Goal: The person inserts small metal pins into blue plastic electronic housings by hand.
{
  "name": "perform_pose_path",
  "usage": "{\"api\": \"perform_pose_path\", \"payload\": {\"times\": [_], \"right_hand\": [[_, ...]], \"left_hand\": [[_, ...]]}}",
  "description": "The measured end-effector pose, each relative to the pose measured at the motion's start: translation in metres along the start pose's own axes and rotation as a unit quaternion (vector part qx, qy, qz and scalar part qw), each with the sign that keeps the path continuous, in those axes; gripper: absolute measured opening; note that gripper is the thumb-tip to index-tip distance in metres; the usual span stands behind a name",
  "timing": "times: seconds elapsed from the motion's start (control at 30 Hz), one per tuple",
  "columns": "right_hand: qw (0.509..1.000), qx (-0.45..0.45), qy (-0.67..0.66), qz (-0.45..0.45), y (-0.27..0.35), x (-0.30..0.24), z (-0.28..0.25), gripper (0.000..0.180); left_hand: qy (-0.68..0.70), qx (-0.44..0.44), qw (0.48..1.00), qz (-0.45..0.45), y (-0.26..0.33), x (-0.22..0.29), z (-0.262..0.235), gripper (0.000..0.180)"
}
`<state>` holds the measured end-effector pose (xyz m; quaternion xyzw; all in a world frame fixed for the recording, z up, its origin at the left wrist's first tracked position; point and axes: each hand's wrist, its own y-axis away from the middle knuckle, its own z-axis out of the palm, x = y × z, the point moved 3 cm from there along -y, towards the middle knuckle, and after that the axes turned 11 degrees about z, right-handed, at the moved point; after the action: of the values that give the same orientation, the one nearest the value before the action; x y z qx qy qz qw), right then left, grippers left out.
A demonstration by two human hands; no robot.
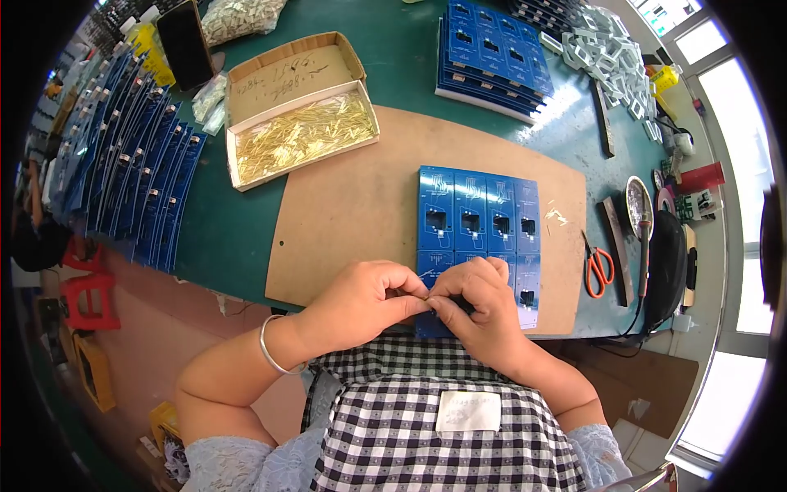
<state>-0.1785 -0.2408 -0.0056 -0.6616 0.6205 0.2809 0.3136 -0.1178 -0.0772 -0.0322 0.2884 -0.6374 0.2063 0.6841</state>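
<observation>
A blue circuit board panel [484, 242] with two rows of square black cutouts lies on a brown board [352, 193] before me. Over its near left part, my left hand [358, 302] and my right hand [482, 305] meet fingertip to fingertip. Thumb and forefinger of each are pinched together. Whatever sits between them is tiny and mostly hidden, so its kind cannot be made out. The hands cover much of the panel's lower row. Beyond them, an open cardboard box [235, 156] holds many thin gold-coloured pins [307, 131]. Several loose pins [557, 214] lie right of the panel.
Stacked blue panels stand at the far side [496, 49] and in a long row at left [135, 164]. At right are orange-handled scissors [599, 272], dark bars [616, 250], a soldering iron [643, 246] and heaped grey metal frames [611, 57]. A phone [185, 45] leans at far left.
</observation>
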Motion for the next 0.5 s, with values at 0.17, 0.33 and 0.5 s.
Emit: {"api": "perform_pose_path", "payload": {"times": [0.17,0.33,0.5], "right_hand": [[1.000,0.003,-0.022,0.003,0.001,0.003,0.001,0.011],[0.961,-0.005,-0.237,0.145,0.002,0.014,-0.008,0.003],[0.992,-0.021,-0.076,0.101,-0.007,0.008,-0.023,0.006]], "left_hand": [[0.030,0.008,1.000,-0.006,0.001,0.000,0.002,0.010],[0.063,0.020,0.997,-0.033,0.002,-0.003,0.002,0.010],[0.026,0.040,0.999,-0.025,0.010,0.000,-0.008,0.012]]}}
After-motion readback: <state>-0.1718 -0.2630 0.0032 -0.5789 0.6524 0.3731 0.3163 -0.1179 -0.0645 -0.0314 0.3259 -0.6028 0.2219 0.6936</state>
